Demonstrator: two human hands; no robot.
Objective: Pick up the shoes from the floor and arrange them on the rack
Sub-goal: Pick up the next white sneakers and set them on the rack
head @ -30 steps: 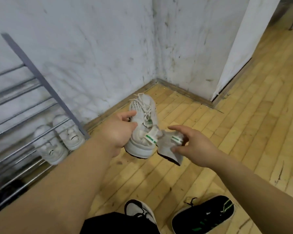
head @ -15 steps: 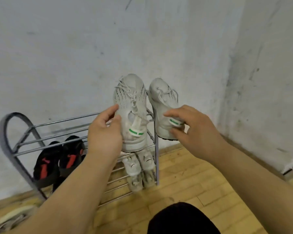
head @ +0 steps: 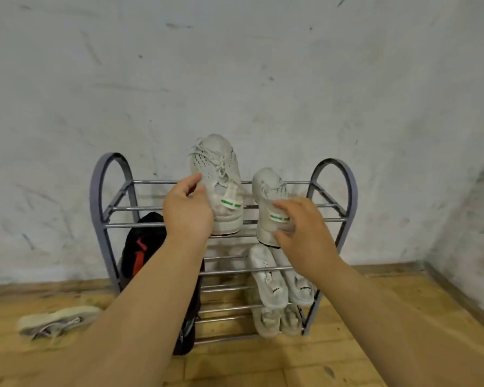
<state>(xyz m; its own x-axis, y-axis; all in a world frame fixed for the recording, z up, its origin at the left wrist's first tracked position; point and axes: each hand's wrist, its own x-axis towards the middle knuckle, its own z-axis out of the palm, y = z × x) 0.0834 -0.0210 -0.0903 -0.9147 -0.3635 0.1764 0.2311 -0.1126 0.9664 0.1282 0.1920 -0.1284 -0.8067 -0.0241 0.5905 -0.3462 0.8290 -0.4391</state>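
Shoes left on the floor (head: pixel 347 344): one pale shoe (head: pixel 56 321) is seen off the rack's (head: pixel 95 196) left end. At the top tier's middle and right, the left sneaker (head: pixel 218 174) is gripped at its heel side by the curled left hand (head: pixel 187 216) and the right sneaker (head: pixel 267 188) is clasped round the heel by the right hand (head: pixel 302 233); neither is judged released. Lower tiers are loaded: black-and-red pair (head: pixel 140 247) at left, middle white pair (head: pixel 268 277) and bottom white pair (head: pixel 274 319) at right.

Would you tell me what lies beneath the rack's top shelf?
Black-and-red shoes on the left; upper white pair and lower white pair on the right. The left forearm covers the rest.
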